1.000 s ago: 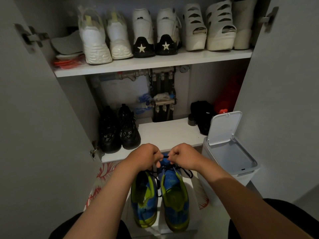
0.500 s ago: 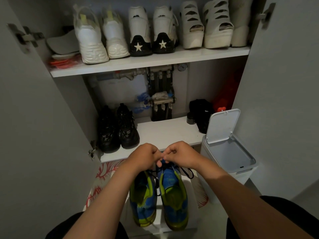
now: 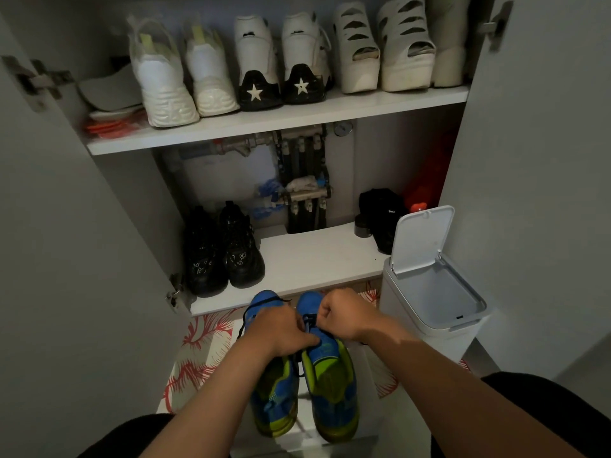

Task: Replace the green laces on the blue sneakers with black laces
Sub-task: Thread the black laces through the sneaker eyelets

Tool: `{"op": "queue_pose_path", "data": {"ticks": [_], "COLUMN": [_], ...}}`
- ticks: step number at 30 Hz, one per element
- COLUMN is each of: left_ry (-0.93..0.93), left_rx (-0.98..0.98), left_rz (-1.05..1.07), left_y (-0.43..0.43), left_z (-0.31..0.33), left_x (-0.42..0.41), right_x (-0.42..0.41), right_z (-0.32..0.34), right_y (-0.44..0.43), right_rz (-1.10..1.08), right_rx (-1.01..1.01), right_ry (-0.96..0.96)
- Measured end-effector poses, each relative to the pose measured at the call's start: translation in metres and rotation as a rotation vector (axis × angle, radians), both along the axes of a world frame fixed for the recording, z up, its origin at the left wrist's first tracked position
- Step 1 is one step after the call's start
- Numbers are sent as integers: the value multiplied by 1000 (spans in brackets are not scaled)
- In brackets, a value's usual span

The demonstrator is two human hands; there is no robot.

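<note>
Two blue sneakers with yellow-green heels stand side by side on a white stool below me, the left one (image 3: 274,395) and the right one (image 3: 330,381). Black lace (image 3: 244,320) runs over both tongues. My left hand (image 3: 281,330) rests low on the left shoe and pinches the black lace at the right shoe's eyelets. My right hand (image 3: 340,314) is curled in a fist round the lace end just above the right shoe's tongue. No green lace shows.
An open shoe cupboard stands ahead: white shoes (image 3: 258,67) on the upper shelf, black sneakers (image 3: 224,249) on the lower shelf (image 3: 317,259). A white bin (image 3: 429,292) with raised lid stands at the right. A red-patterned mat (image 3: 195,358) lies underneath.
Both hands have dropped lower onto the shoes and parted, the right pulling the lace away to the right. The shoes' toes now show beyond my hands.
</note>
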State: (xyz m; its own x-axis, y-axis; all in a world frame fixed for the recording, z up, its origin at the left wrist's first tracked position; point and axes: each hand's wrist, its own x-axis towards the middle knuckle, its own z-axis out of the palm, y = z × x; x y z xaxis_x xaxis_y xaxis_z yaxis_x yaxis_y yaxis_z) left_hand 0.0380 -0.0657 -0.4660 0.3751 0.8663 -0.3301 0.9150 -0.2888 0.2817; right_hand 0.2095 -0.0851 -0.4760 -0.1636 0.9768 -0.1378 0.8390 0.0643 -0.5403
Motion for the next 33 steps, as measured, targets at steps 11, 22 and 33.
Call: {"op": "queue_pose_path", "data": {"ticks": [11, 22, 33], "left_ry": [-286, -363, -263], "left_rx": [-81, -153, -99], "left_rz": [143, 137, 58], "left_y": [-7, -4, 6], "left_z": [-14, -16, -19], "left_x": [-10, -15, -21], "right_x": [-18, -24, -23], "right_z": [-8, -18, -28], "right_y": [-6, -3, 2], "right_rz": [59, -46, -98], "right_rx": [17, -18, -62], "right_ry": [-287, -239, -107]}}
